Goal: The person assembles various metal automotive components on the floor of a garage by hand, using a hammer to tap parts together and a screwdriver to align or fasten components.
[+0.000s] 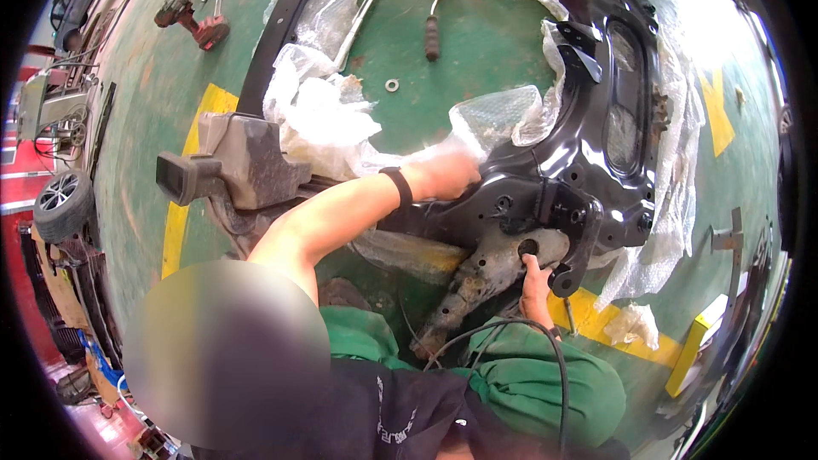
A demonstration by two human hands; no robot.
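Note:
A glossy black metal frame (503, 175), shaped like a car subframe, lies on the floor before me. My left hand (452, 173), with a dark band on its wrist, is curled like a fist over the frame's near beam; motion smears it, and what it may hold is hidden. Below, a worn grey control arm (487, 268) slants from the frame toward my knees. My right hand (536, 288) grips its right end, the thumb at a round hole and the other fingers mostly hidden. Bubble wrap (498, 117) lies crumpled just beyond my left hand.
A ratchet (433, 30) and a metal ring (392, 85) lie inside the frame's opening. A dirty plastic duct box (247, 160) stands left, a red-and-black power tool (192, 17) farther off. A black cable (558, 358) loops across my legs.

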